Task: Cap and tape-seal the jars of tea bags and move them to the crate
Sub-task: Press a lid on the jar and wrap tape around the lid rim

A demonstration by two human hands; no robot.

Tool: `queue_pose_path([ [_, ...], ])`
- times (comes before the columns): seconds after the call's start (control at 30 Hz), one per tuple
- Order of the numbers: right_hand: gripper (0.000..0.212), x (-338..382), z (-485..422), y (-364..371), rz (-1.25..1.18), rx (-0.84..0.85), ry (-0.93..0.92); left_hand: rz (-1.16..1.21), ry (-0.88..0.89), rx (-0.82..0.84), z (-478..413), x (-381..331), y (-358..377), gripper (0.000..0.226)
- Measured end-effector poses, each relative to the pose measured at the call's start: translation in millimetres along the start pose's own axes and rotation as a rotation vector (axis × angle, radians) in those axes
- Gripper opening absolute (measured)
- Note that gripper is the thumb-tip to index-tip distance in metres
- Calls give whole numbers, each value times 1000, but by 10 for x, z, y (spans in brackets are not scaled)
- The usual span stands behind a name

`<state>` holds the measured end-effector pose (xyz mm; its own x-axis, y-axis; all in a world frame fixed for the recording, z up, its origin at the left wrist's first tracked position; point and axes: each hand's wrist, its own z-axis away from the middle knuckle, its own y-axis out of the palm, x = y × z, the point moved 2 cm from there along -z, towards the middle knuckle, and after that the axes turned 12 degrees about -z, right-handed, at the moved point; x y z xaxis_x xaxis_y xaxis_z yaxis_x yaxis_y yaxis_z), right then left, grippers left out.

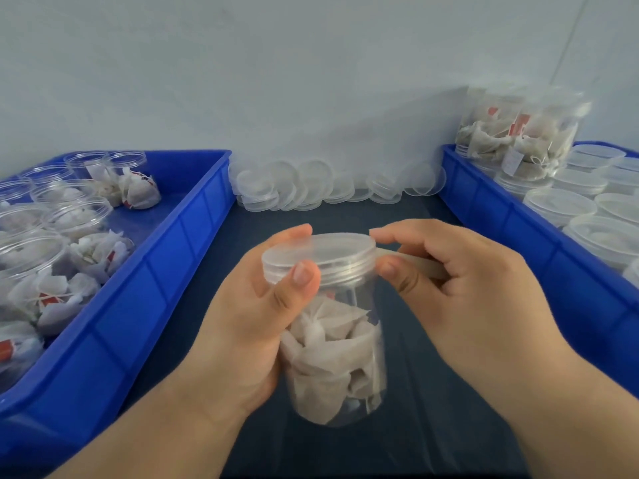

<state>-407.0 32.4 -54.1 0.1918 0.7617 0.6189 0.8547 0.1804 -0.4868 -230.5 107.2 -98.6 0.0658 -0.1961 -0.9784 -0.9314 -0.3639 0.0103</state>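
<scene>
A clear plastic jar (340, 354) filled with white tea bags is held above the dark table in the middle of the view. A translucent lid (320, 252) sits on its mouth. My left hand (249, 312) grips the jar's upper part, with the thumb on the lid's side. My right hand (460, 288) pinches a strip of pale tape (413, 262) between thumb and forefinger, its end touching the lid's right edge. The roll the tape comes from is hidden behind my right hand.
A blue crate (145, 288) on the left holds several open jars of tea bags. A second blue crate (518, 216) on the right holds several capped jars, some stacked. Loose lids (297, 186) lie in a pile by the back wall.
</scene>
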Motion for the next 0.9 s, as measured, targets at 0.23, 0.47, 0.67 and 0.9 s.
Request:
queue_pose_path([
  [0.23, 29, 141, 21, -30, -68, -37, -62, -33, 211, -182, 54, -55, 27, 101],
  [0.47, 18, 156, 32, -20, -122, -76, -33, -47, 212, -205, 49, -47, 15, 101],
  [0.67, 14, 170, 22, -56, -103, -79, -17, 51, 99, -140, 49, -10, 54, 114],
  [0.9, 18, 176, -77, -150, -100, 96, 59, 80, 80, -82, 51, -16, 44, 119],
])
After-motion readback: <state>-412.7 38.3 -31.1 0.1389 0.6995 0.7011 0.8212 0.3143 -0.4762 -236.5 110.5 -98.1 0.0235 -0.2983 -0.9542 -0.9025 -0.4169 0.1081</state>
